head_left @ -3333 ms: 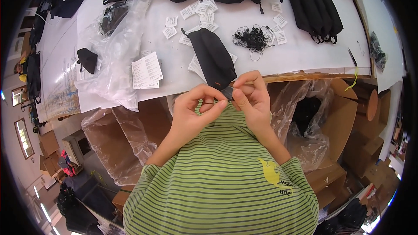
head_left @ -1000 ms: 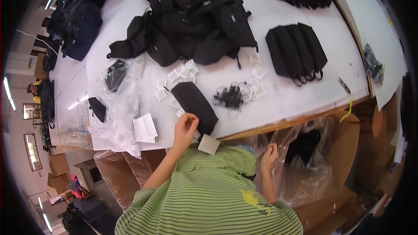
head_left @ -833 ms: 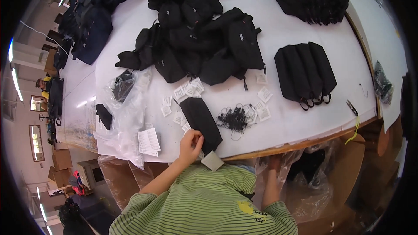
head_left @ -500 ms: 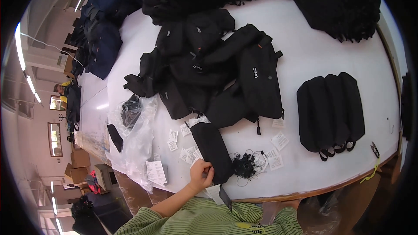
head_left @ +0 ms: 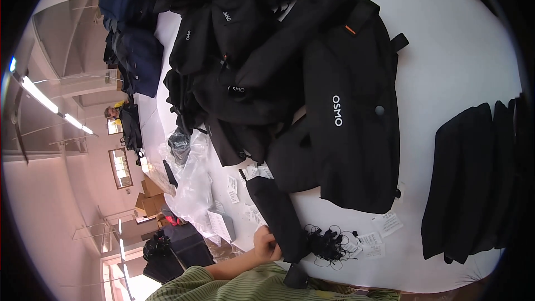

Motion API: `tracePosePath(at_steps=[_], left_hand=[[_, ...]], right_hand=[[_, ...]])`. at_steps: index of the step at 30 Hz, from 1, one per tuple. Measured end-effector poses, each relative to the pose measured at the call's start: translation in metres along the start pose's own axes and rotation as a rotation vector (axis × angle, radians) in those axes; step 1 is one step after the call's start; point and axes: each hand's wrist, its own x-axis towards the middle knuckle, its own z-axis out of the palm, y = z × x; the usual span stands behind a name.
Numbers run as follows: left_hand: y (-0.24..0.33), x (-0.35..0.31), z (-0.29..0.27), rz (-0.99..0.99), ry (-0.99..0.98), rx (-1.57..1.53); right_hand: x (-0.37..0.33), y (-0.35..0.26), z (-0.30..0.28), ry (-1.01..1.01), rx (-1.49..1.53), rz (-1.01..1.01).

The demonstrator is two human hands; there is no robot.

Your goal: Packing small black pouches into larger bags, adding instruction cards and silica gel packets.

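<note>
My left hand point(head_left: 267, 244) is closed at the near left side of a slim black fabric pouch point(head_left: 276, 214), which lies lengthwise on the white table. Its fingertips curl against the pouch and are partly hidden. Below the hand, a small dark flap or tag point(head_left: 296, 276) hangs over the table edge by my striped shirt. A tangle of black tag strings point(head_left: 330, 245) sits right of the pouch, with printed white labels point(head_left: 372, 244) beside it. My right hand is out of view.
Black bags point(head_left: 351, 111) are heaped beyond the pouch. Stacked black pieces point(head_left: 465, 184) stand at the right. Crumpled clear plastic point(head_left: 192, 184) and a white card stack point(head_left: 222, 224) lie at the left. Navy bags point(head_left: 139, 64) and a distant person point(head_left: 114, 112) are at the far left.
The view has moved closer and tilted, so the bags look larger and the right-hand stack sits nearer the rim. My left hand stays at the pouch. The scissors have left view.
</note>
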Motion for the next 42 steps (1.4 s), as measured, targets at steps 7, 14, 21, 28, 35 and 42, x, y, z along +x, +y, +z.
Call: tracePosePath(at_steps=[7,14,21,28,35,42], left_hand=[[0.014,0.015,0.002,0.005,-0.007,0.095],[0.02,0.022,0.007,0.02,0.109,0.075],[0.024,0.029,0.004,0.025,0.185,0.009],[0.03,0.031,0.006,0.053,0.239,-0.071],[0.033,0.025,0.006,0.062,0.27,-0.106],[0.024,0.023,-0.016,-0.117,0.186,-0.599]], right_hand=[[-0.006,-0.017,-0.039,0.01,-0.053,-0.032],[-0.052,-0.039,-0.193,0.094,-0.258,-0.095],[-0.137,-0.189,-0.263,0.195,-0.768,-0.517],[-0.215,-0.295,-0.335,-0.465,-0.396,-0.168],[-0.22,-0.374,-0.25,-0.038,0.152,-0.529],[-0.191,-0.421,-0.18,-0.118,-0.123,-0.776]])
